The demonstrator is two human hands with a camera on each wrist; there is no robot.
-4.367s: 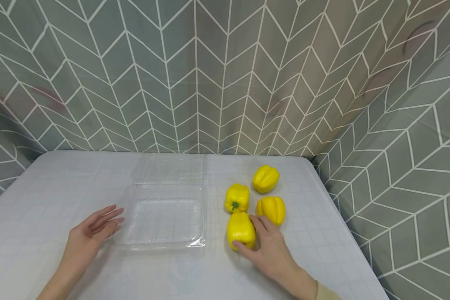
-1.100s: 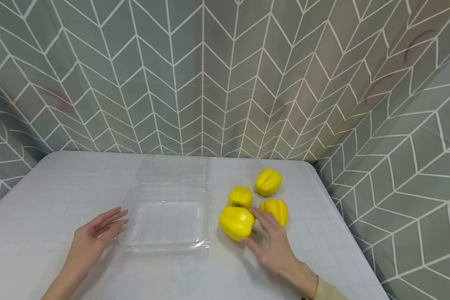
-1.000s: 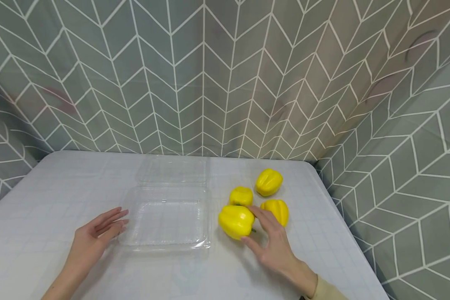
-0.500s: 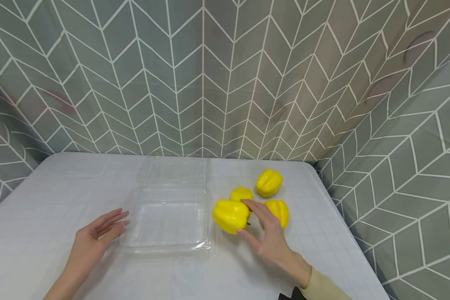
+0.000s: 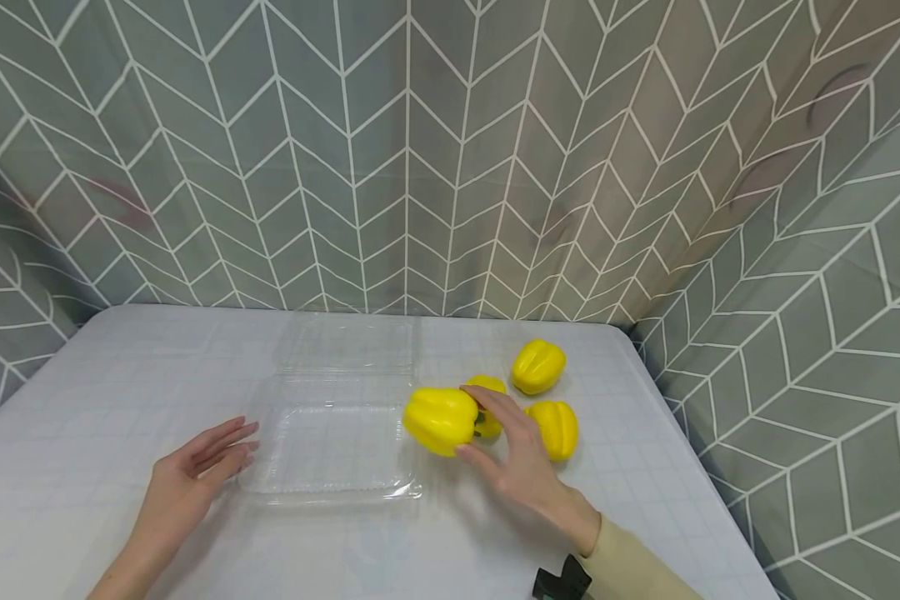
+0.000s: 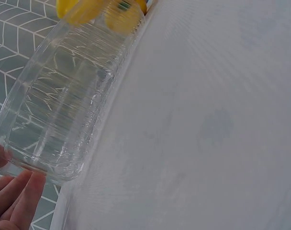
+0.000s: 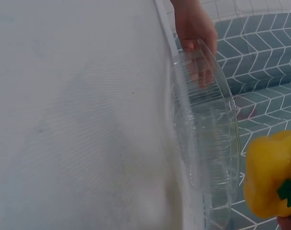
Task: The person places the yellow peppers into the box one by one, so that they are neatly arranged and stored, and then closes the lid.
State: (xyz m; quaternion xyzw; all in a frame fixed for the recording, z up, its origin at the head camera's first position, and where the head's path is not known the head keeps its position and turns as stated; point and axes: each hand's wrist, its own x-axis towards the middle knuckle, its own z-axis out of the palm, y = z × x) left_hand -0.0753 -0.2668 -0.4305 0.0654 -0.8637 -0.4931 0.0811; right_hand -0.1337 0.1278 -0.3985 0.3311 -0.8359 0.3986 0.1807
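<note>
My right hand (image 5: 521, 458) holds a yellow bell pepper (image 5: 439, 421) between thumb and fingers, its green stem turned toward the palm. The held pepper is raised at the right rim of a clear plastic clamshell container (image 5: 330, 446), which lies with its lid folded back. In the right wrist view the held pepper (image 7: 270, 175) is beside the container (image 7: 215, 158). At the container's left edge my left hand (image 5: 187, 479) stays with fingers extended; in the left wrist view its fingers (image 6: 28, 196) touch the rim. The container has no pepper in it.
Right of the container lie three more yellow bell peppers: one far back (image 5: 538, 367), one at the right (image 5: 553, 429), and one (image 5: 487, 404) partly hidden behind my right hand. A black device (image 5: 562, 579) sits at my right wrist. Patterned curtains (image 5: 420, 167) border the white table (image 5: 157, 358).
My right hand has lifted the near pepper, turned it on its side, and carried it left and back toward the container. The left hand has barely moved. The other peppers stay put.
</note>
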